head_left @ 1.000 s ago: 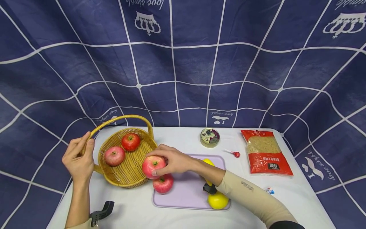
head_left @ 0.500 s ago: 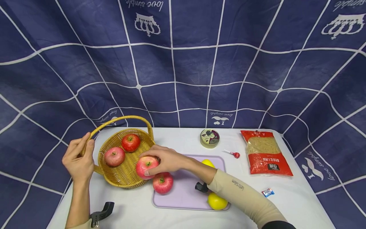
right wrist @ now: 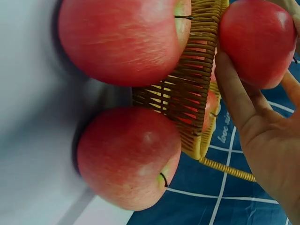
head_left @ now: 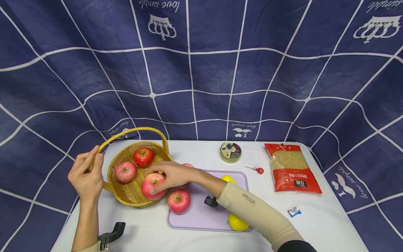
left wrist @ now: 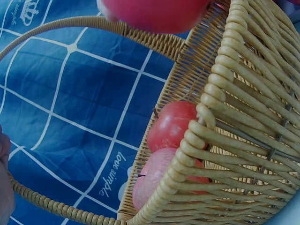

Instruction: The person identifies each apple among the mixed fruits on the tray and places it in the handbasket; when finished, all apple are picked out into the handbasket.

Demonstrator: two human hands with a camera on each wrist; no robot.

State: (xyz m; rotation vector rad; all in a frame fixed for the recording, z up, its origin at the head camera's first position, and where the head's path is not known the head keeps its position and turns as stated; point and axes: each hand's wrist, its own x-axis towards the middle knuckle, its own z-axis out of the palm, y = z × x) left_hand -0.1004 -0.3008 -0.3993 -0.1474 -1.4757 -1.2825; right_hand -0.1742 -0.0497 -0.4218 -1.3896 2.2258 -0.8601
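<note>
Gripping an apple [head_left: 153, 186] with my right hand [head_left: 170, 175], fingers curled round it, just over the basket [head_left: 132, 196] rim; my left hand [head_left: 86, 176] clasps the handle [head_left: 126, 134].

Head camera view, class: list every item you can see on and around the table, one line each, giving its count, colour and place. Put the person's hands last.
Woven wicker basket: one, tan, table's left side.
Red apples: five; two in the basket, one held over its rim, one on the tray, one mostly hidden behind the right hand.
Plastic tray: one, lilac, centre.
Yellow lemons: two, on the tray, partly hidden by the sleeve.
Round tin: one, gold-rimmed, behind the tray.
Noodle packet: one, red, right.
Lollipop: one, red.
Wrapped sweet: one, blue-white.
Checked backdrop cloth: one, navy.
Left hand: holds the basket handle.
Right hand: grips an apple.
</note>
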